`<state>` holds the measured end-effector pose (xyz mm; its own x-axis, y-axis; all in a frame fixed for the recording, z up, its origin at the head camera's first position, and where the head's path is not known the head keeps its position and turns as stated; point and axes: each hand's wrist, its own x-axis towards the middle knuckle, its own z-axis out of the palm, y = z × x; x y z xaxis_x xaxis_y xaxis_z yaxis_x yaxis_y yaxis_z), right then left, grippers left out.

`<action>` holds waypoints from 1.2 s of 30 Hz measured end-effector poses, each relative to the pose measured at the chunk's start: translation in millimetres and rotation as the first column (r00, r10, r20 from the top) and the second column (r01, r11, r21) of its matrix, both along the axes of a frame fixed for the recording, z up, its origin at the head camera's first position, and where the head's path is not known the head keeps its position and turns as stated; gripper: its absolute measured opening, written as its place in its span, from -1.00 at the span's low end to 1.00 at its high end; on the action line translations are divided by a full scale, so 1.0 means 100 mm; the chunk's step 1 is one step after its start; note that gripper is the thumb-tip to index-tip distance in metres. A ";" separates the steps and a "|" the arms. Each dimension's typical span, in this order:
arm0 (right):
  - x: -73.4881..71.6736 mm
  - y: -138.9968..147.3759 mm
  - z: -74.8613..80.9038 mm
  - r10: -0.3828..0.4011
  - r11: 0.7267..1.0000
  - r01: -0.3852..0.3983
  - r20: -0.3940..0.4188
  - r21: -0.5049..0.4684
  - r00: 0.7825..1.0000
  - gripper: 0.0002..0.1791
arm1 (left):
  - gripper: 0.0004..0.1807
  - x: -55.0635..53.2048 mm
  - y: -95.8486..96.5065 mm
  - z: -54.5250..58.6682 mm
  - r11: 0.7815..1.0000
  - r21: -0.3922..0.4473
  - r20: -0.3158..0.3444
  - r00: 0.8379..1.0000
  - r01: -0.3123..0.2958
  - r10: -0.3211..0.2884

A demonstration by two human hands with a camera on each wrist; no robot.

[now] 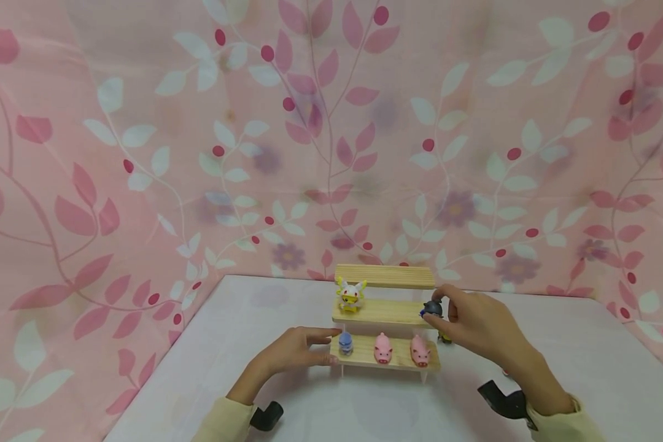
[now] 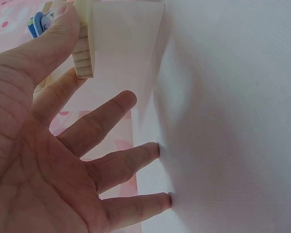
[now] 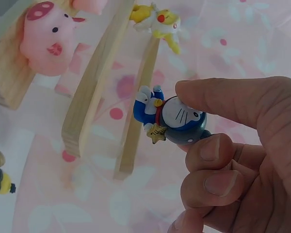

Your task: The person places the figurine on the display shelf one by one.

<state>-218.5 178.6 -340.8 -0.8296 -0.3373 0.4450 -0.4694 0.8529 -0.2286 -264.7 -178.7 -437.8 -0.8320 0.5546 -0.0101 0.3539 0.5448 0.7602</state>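
Note:
A small blue-and-white cat figurine (image 3: pixel 182 119) with a yellow star is pinched between the thumb and fingers of my right hand (image 1: pixel 480 325). It is held at the right end of the middle board of a three-step wooden display shelf (image 1: pixel 383 276). My left hand (image 1: pixel 293 353) grips the left end of the lowest board between thumb and index finger, its other fingers spread. Beside those fingertips a blue figurine (image 1: pixel 345 344) stands on that board. Two pink pig figurines, a middle pig (image 1: pixel 383 348) and a right pig (image 1: pixel 420 351), share the board.
On the middle board's left end stands a white-and-yellow figurine (image 1: pixel 350 296). A yellow minion figurine (image 3: pixel 4 182) is on the white table (image 1: pixel 287 405) right of the shelf, partly behind my right hand in the head view. Floral pink cloth (image 1: pixel 331 153) hangs behind.

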 end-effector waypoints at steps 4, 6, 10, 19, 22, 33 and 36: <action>-0.05 -0.06 0.02 0.014 1.000 -0.014 0.031 -0.014 0.999 -0.67 | -0.36 0.00 0.00 0.00 1.000 -0.004 -0.008 1.000 0.005 -0.005; -0.07 -0.10 0.04 0.017 1.000 -0.016 0.044 -0.021 0.999 -0.66 | -0.36 0.00 0.00 0.00 1.000 -0.011 -0.010 1.000 0.003 -0.003; -0.13 -0.17 0.06 0.025 0.999 -0.023 0.044 -0.032 0.999 -0.66 | -0.36 0.00 0.00 0.01 1.000 -0.015 -0.014 1.000 0.003 -0.003; -0.26 -0.37 0.06 0.031 0.999 -0.029 0.081 -0.028 0.996 -0.61 | -0.37 0.01 0.00 0.02 1.000 -0.014 -0.020 1.000 0.005 -0.005; -0.30 -0.42 0.04 0.044 0.999 -0.041 0.087 -0.035 0.995 -0.62 | -0.37 0.00 0.00 0.02 1.000 -0.020 -0.022 1.000 0.003 -0.004; -0.43 -0.59 -0.02 0.062 0.998 -0.060 0.109 -0.026 0.992 -0.62 | -0.38 0.02 0.01 0.03 1.000 -0.028 -0.022 1.000 -0.001 0.000; -0.45 -0.63 -0.03 0.055 0.998 -0.053 0.126 -0.017 0.990 -0.62 | -0.38 0.03 0.01 0.04 1.000 -0.024 -0.024 1.000 0.002 -0.003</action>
<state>-263.6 115.1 -343.5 -0.8603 -0.3779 0.3423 -0.4812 0.8236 -0.3001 -262.1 -177.8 -433.5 -0.8310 0.5563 -0.0035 0.3732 0.5621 0.7381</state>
